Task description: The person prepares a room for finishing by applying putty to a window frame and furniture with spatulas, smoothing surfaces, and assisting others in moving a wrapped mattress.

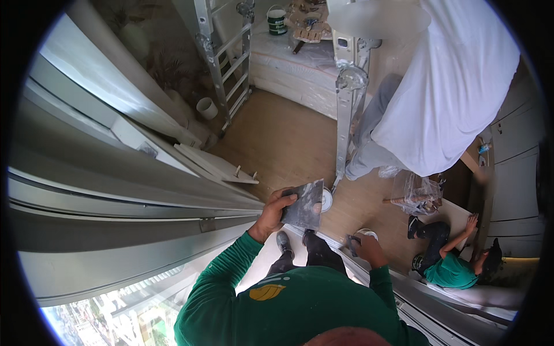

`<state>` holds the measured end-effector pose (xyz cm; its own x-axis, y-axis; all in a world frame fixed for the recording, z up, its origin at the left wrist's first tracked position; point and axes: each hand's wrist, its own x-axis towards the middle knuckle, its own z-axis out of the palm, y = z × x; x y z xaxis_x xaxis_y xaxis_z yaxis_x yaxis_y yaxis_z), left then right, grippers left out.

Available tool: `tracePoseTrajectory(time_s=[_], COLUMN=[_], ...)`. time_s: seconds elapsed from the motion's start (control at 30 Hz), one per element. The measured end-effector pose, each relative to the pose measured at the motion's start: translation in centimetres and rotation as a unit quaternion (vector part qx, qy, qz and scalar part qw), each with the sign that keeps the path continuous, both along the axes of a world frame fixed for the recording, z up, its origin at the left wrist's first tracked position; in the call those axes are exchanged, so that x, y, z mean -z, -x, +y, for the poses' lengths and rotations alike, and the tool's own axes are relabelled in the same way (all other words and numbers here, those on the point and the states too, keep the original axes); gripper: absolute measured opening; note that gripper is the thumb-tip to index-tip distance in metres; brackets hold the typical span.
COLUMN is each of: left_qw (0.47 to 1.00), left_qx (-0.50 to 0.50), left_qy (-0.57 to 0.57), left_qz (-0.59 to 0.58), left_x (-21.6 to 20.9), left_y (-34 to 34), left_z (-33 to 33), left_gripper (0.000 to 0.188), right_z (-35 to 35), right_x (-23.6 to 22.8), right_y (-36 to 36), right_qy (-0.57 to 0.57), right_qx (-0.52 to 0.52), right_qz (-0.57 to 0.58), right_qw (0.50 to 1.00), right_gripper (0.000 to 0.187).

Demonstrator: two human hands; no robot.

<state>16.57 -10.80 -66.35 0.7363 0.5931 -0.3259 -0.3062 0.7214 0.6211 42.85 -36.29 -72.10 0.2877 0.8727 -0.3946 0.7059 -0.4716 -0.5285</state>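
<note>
My left hand (269, 217) grips a flat, rectangular grey plate (302, 206) smeared with white. It is held up in front of my body, thumb along its near side, with a fingertip showing at the right edge. My right hand (369, 251) is closed on a small dark hand tool (352, 245), whose exact kind I cannot make out. Just beyond that hand, partly hidden by it, stands a white container (367, 233) on the floor. Behind the plate is a round white tub (326, 200), partly covered by it.
A person in a white shirt (450, 86) stands by a metal ladder (346, 109). Another ladder (234, 63) stands far left. At right a person in green (456, 268) touches a board (453, 222). Loose panels (210, 164) lean left; plastic-wrapped material (418, 199) lies on the floor.
</note>
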Motion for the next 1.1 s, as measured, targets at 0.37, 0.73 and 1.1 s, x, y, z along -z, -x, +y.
tracePoseTrajectory(time_s=[0.37, 0.73, 1.1], left_qw=[0.934, 0.906, 0.866], left_qx=[-0.243, -0.323, -0.455], left_qy=[-0.242, -0.256, -0.2], left_qz=[-0.098, -0.096, -0.064], left_x=[-15.2, -13.9, -11.3], left_y=[-0.7, -0.3, 0.6], left_z=[17.7, 17.7, 27.2], left_gripper=[0.042, 0.043, 0.048], right_z=[17.9, 29.1, 42.6], right_x=[3.2, -10.5, -19.3], right_y=[-6.8, -6.9, -5.4], right_qy=[-0.104, -0.269, -0.28], right_qx=[-0.131, -0.202, -0.212], right_qz=[0.008, 0.059, 0.08], right_qw=[0.986, 0.94, 0.933], right_gripper=[0.034, 0.031, 0.026])
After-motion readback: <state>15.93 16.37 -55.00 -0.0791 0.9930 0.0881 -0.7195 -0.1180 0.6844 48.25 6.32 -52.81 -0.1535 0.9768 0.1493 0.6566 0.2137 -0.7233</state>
